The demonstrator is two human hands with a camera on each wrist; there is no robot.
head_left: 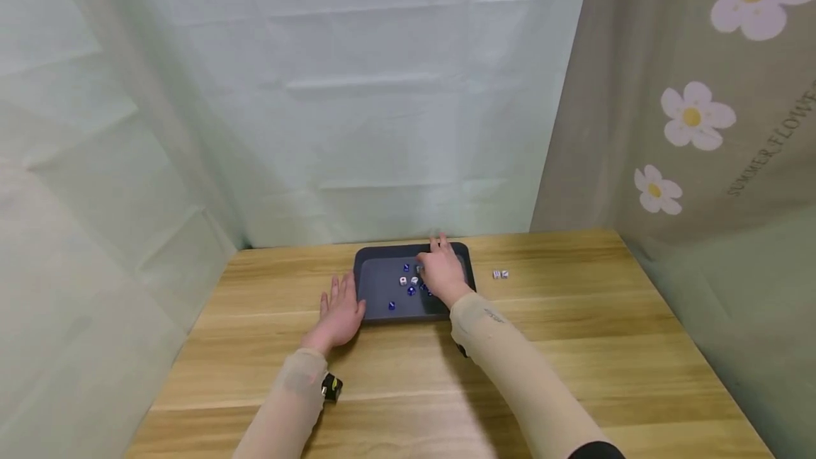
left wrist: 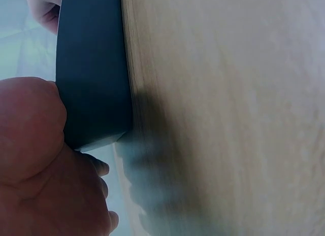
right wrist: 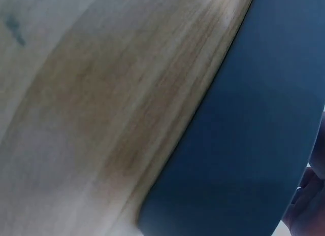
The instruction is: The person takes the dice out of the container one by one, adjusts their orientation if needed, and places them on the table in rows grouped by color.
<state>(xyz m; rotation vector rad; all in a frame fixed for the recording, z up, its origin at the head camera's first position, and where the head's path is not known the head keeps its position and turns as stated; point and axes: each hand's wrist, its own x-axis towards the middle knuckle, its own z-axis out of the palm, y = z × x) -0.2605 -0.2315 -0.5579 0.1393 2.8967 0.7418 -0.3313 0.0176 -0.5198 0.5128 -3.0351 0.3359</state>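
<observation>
A dark grey tray (head_left: 376,316) stands on the wooden table, with blue dice (head_left: 392,306) and white dice (head_left: 403,280) scattered in it. My left hand (head_left: 341,314) rests against the tray's left side, fingers extended; in the left wrist view its thumb base (left wrist: 30,127) touches the tray wall (left wrist: 94,68). Over the tray's right half is my right hand (head_left: 443,275), two fingers stretched toward the far rim. A small pale die (head_left: 418,270) lies at its lowered fingertips; whether they pinch it is unclear. The right wrist view shows mostly tray wall (right wrist: 233,144), with part of the hand (right wrist: 307,200) at the edge.
Two white dice (head_left: 501,275) sit side by side on the table to the right of the tray. Behind the table's far edge hangs a pale cloth (head_left: 395,126), and a flower-printed curtain (head_left: 637,126) hangs on the right. Wooden tabletop (head_left: 395,388) extends around the tray.
</observation>
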